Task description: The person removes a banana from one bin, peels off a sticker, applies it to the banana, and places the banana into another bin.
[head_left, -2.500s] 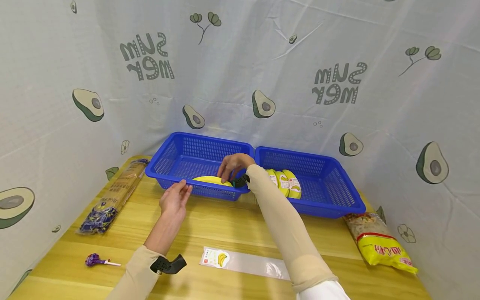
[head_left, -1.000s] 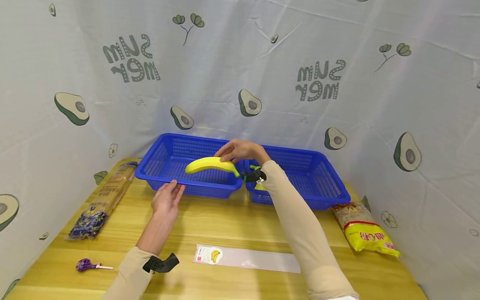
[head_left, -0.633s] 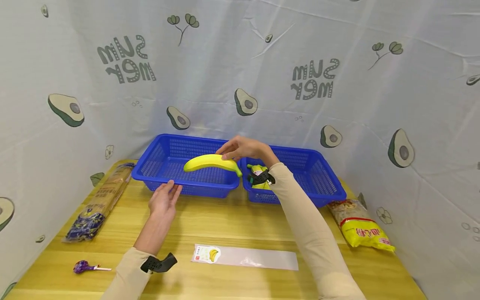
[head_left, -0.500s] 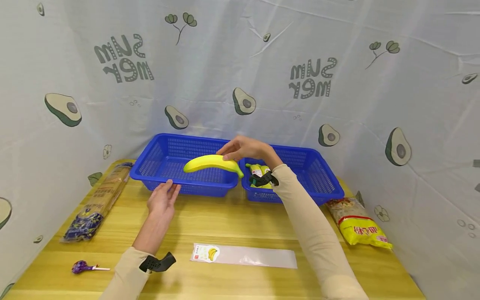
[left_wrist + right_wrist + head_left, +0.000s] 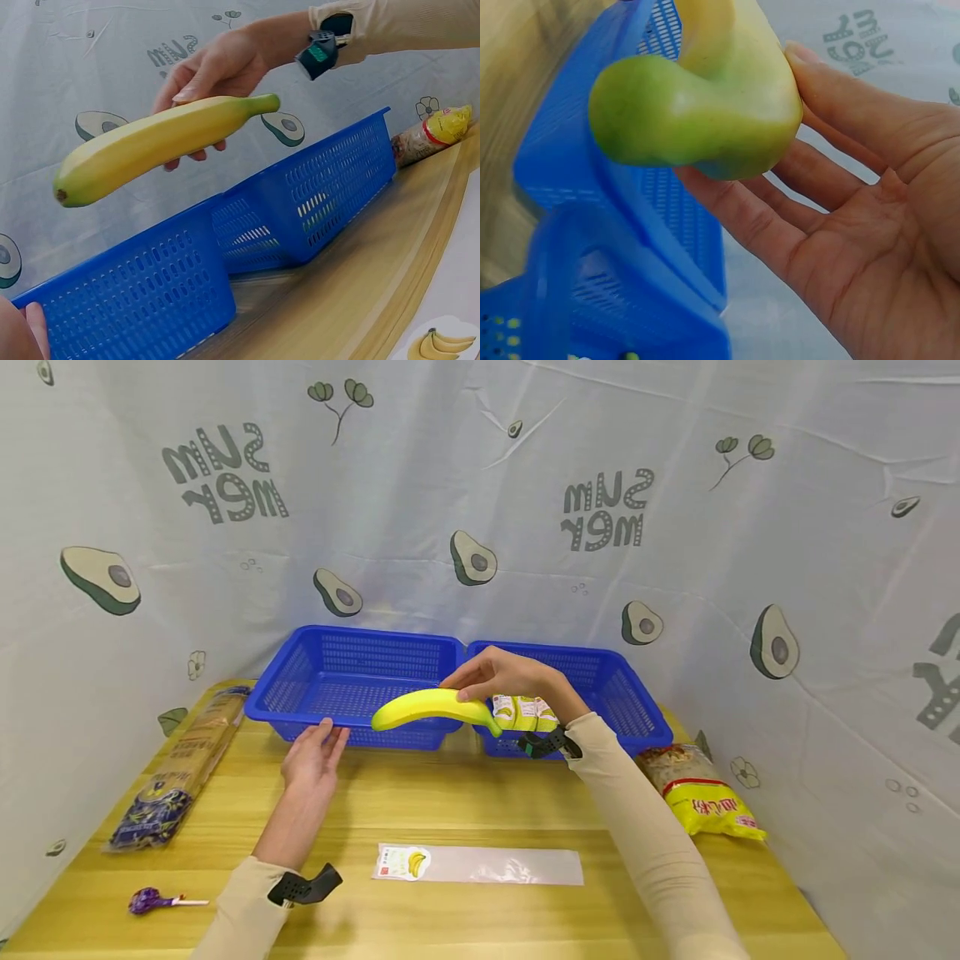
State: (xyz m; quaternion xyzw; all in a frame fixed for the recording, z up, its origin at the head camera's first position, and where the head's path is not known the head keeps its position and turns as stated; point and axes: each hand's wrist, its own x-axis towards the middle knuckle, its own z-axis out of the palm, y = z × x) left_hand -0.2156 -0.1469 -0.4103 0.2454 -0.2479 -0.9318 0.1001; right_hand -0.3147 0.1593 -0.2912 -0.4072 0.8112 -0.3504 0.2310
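Right hand (image 5: pixel 501 675) pinches banana (image 5: pixel 435 708) near its stem, held in air over near rim of left basket (image 5: pixel 352 683). Left hand (image 5: pixel 313 760) spread, fingertips at that rim. Right basket (image 5: pixel 600 693) holds packed bananas (image 5: pixel 525 713). Open tabletop near; empty bag (image 5: pixel 480 865) lies there.

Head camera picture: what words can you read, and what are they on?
"SUMMER", printed mirrored in two rows, on the backdrop cloth, and again further right.
Red-banded print on the yellow snack bag: too small to read.
Label on the clear flat bag: a banana picture, text too small.
Labels on the wrapped bananas in the right basket: unreadable.
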